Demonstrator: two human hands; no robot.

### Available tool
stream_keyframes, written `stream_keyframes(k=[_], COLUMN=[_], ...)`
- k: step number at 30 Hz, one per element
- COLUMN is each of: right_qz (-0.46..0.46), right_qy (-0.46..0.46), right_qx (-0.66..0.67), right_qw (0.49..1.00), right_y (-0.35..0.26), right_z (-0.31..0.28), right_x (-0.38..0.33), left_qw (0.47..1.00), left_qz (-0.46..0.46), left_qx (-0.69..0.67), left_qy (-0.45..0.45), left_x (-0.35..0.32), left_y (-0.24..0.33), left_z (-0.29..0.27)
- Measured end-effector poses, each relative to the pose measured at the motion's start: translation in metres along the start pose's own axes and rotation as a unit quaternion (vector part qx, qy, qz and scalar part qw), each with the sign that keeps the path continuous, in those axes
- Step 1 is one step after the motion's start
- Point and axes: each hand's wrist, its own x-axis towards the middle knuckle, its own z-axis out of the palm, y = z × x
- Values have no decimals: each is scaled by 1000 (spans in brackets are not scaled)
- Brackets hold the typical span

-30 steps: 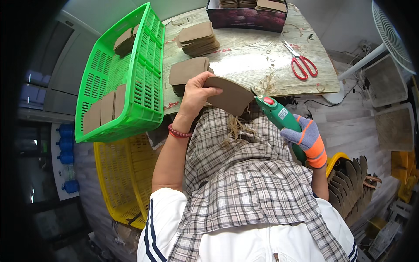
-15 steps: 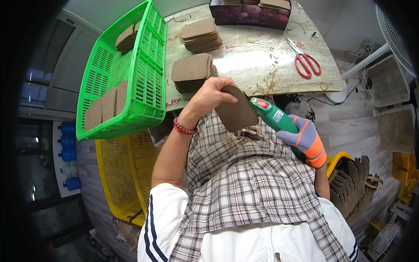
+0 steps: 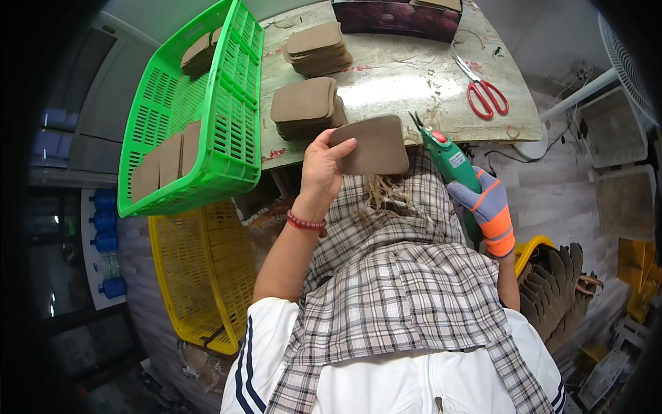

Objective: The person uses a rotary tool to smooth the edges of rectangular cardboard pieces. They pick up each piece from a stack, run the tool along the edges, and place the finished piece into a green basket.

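Note:
My bare left hand (image 3: 326, 164) pinches one end of a flat brown piece with rounded corners (image 3: 373, 146), its face turned up. In my right hand (image 3: 483, 200), gloved in grey and orange, is a green handheld electric cutter (image 3: 452, 163) with a red button. The cutter's dark blades point up toward the table and stand apart from the piece's right edge. Thin brown trimmings (image 3: 383, 193) lie on my plaid apron below the piece. Two stacks of similar pieces, a near stack (image 3: 303, 103) and a far stack (image 3: 316, 45), rest on the table beyond my left hand.
Red-handled scissors (image 3: 488, 99) lie at the table's (image 3: 386, 90) right. A green crate (image 3: 231, 131) with brown pieces stands left; a dark box (image 3: 396, 22) sits at the back. Below are a yellow crate (image 3: 183, 276) and, at right, a yellow basket (image 3: 531, 245) of brown pieces (image 3: 552, 283).
My left hand has turned the brown piece from hanging downward to lying crosswise. The cutter has moved slightly right, away from the piece, and its blades now show.

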Motion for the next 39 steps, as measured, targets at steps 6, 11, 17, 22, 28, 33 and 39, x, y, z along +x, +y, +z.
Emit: stream_keyframes(k=[6,11,17,22,28,33,39], right_qz=[11,-29,-33,-41,-31,-21,-22], right_qy=[-2,2,-14,0,50,46,37], right_qx=[-3,-54,-34,-3,5,30,38], right_qw=[1000,998,999,999,998,998,998], right_y=[-3,-6,-12,-18,-22,-14,-5], right_z=[9,11,18,19,9,3,-6], right_x=[-5,-10,-7,5,18,27,38], left_qw=[984,982,990,985,959,805,530], left_qz=[59,89,104,71,197,186,173], left_qx=[-160,-164,-92,150,186,549,830], left_qy=[43,37,23,-37,79,126,-24], left_x=[-8,-6,-5,-18,31,91,90], left_y=[-12,-9,-11,21,115,87,129], left_z=[2,0,-5,-5,-46,-92,-48])
